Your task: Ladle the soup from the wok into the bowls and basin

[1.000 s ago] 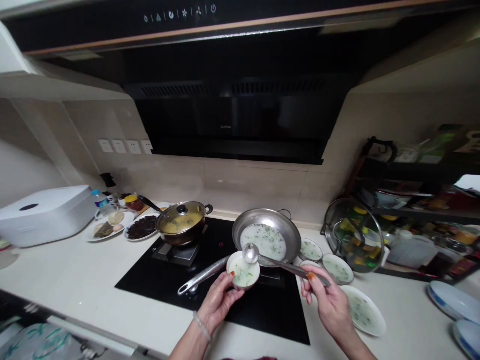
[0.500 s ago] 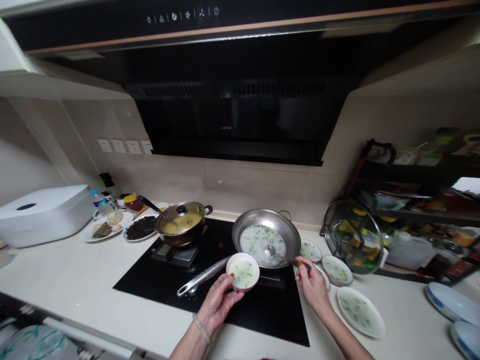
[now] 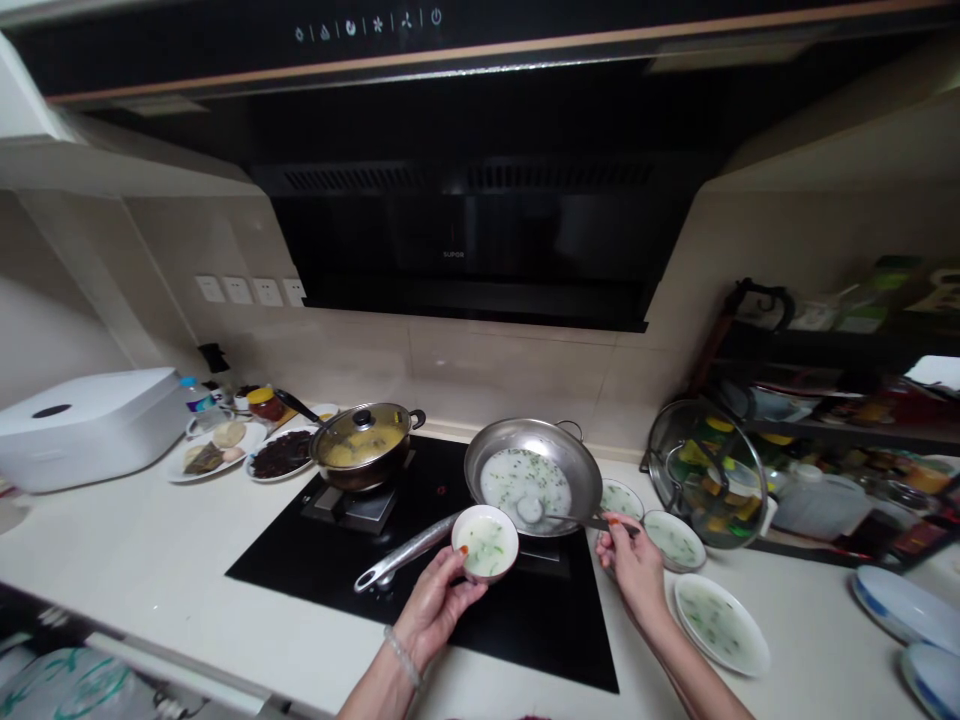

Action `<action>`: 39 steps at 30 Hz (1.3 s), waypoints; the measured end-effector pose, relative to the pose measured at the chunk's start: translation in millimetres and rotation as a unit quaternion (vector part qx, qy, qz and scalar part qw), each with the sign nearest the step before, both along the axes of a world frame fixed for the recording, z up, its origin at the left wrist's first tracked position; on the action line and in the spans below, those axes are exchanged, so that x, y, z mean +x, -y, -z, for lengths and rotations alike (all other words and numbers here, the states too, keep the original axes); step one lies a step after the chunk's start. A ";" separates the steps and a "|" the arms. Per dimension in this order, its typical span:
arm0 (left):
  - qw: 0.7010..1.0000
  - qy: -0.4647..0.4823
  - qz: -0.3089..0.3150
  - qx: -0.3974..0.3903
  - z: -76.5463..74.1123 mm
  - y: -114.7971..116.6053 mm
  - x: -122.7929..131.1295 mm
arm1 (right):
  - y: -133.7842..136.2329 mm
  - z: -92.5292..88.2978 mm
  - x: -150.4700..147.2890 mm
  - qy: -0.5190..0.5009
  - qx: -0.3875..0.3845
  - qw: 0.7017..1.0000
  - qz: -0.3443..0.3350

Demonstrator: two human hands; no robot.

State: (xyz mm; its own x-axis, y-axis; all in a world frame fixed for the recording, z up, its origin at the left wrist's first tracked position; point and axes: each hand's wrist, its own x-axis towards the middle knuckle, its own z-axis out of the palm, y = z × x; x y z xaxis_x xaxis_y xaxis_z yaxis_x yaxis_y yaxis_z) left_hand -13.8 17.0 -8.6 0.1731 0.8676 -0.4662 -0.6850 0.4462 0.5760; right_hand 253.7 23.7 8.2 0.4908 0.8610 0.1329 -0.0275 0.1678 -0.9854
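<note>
My left hand [image 3: 437,607] grips a small white bowl [image 3: 485,542] of pale soup with green bits, held above the black cooktop [image 3: 465,580] just in front of the steel pan [image 3: 534,477]. My right hand [image 3: 636,566] is closed on the handle of a metal ladle [image 3: 559,516]. The ladle's cup rests in the whitish soup inside the pan. The pan's long handle [image 3: 405,555] points toward me on the left.
A lidded pot [image 3: 363,444] of yellow food sits on the left burner. Three filled soup dishes [image 3: 720,622] lie on the counter right of the pan, beside a glass lid [image 3: 706,486]. Plates of food [image 3: 217,450] and a white appliance [image 3: 86,426] stand far left.
The ladle went from above the bowl down into the pan's soup. My right hand moved forward with it. The bowl stays in place.
</note>
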 end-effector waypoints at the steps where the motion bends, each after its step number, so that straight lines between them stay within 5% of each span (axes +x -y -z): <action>1: 1.000 -0.001 -0.001 -0.001 -0.2 -0.2 0.3 | 0.7 -0.5 -0.1 0.002 -0.001 1.000 0.000; 23: 1.000 0.001 0.005 -0.003 -3.8 0.6 0.7 | 7.2 -1.1 2.9 0.086 0.008 0.996 -0.011; 39: 1.000 0.003 0.007 0.010 -0.2 0.0 0.3 | 5.8 -6.2 2.3 0.055 0.012 0.998 0.006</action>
